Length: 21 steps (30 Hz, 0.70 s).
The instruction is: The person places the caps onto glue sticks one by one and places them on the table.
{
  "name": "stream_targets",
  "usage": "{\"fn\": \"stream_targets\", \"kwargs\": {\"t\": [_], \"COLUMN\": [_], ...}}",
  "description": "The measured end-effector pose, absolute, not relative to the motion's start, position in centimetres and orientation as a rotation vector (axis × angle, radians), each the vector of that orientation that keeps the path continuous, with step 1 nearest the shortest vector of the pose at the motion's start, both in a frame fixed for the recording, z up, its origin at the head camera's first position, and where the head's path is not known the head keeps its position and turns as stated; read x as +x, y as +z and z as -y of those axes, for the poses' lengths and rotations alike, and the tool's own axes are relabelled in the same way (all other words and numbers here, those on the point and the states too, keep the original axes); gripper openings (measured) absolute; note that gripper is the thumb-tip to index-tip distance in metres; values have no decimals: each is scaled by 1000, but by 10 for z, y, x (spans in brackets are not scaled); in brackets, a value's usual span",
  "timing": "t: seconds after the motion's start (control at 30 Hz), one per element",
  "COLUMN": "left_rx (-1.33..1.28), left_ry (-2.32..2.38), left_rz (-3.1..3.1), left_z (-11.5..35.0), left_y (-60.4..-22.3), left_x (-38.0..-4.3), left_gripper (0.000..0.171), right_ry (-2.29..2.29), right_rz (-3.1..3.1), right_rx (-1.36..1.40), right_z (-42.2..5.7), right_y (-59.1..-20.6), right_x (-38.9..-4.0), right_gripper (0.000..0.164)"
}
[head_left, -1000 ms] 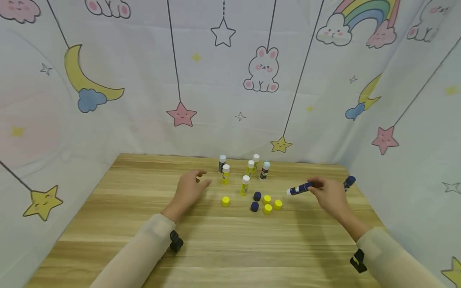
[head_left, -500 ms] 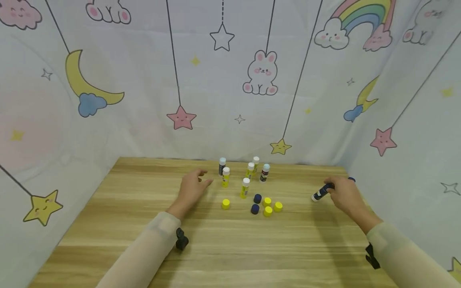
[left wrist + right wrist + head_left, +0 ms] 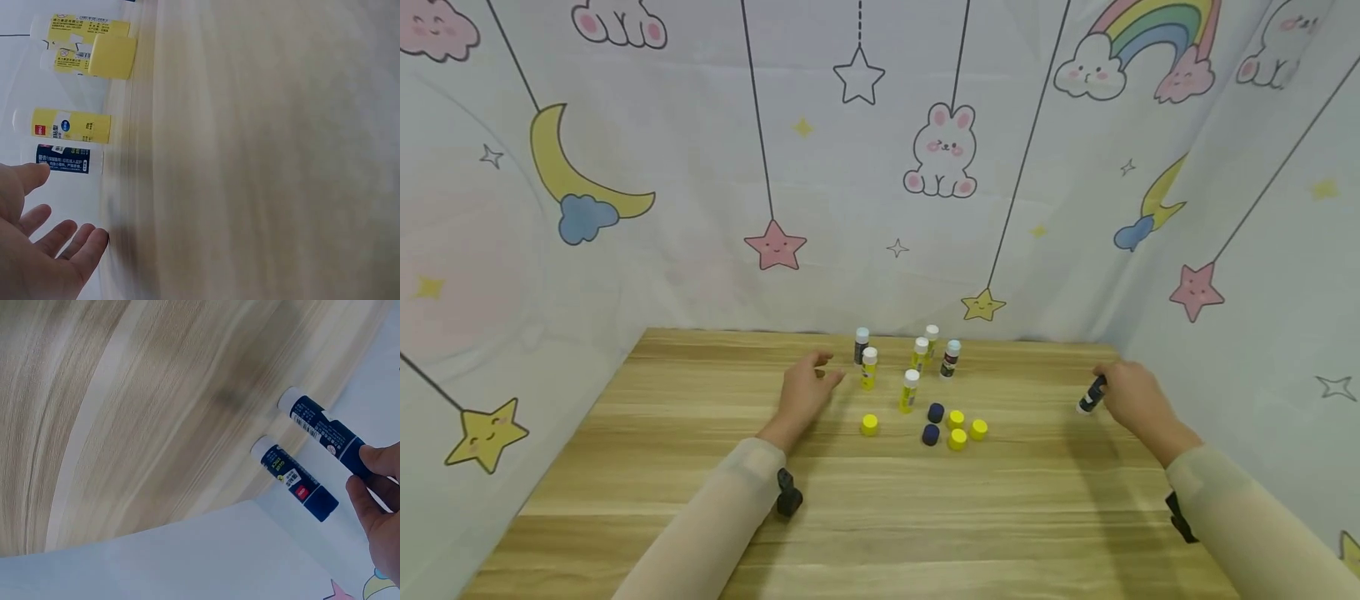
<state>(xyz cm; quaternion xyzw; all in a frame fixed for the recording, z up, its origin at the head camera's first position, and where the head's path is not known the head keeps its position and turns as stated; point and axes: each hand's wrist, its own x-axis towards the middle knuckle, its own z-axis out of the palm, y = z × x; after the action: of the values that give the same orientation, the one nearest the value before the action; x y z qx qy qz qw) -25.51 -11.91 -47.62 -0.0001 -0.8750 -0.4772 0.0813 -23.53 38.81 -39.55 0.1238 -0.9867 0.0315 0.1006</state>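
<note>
My right hand (image 3: 1138, 404) pinches a navy glue stick (image 3: 328, 432) by its capped end, near the table's right edge. Its white end points down toward the wood. Beside it in the right wrist view stands a second navy capped glue stick (image 3: 294, 478), which my hand hides in the head view. My left hand (image 3: 805, 390) holds nothing; its fingers are relaxed and spread. Just right of it stand an uncapped yellow glue stick (image 3: 868, 373) and an uncapped navy glue stick (image 3: 861, 348). Both also appear beyond the left fingertips in the left wrist view.
More uncapped sticks stand mid-table, including a front yellow glue stick (image 3: 908, 394) and a navy glue stick (image 3: 950, 361). Before them lie two navy caps (image 3: 931, 434) and several yellow caps (image 3: 957, 439). A printed curtain (image 3: 715, 283) borders the wooden table (image 3: 880, 525).
My right hand has carried the navy glue stick rightward and tipped it from nearly level to steeper, beside the other navy stick. The left hand has barely shifted.
</note>
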Motion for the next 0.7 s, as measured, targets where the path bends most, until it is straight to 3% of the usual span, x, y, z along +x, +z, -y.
{"fn": "stream_targets", "kwargs": {"t": [0.53, 0.7], "left_rx": [6, 8], "left_ry": [-1475, -1501], "left_rz": [2572, 2576], "left_z": [110, 104], "left_y": [-479, -482], "left_x": [-269, -276], "left_gripper": [46, 48], "right_ry": [-179, -169], "right_rz": [2826, 2809], "right_rx": [541, 559], "right_z": [-397, -397], "right_y": [-396, -395], "right_x": [-244, -241], "right_gripper": [32, 27]}}
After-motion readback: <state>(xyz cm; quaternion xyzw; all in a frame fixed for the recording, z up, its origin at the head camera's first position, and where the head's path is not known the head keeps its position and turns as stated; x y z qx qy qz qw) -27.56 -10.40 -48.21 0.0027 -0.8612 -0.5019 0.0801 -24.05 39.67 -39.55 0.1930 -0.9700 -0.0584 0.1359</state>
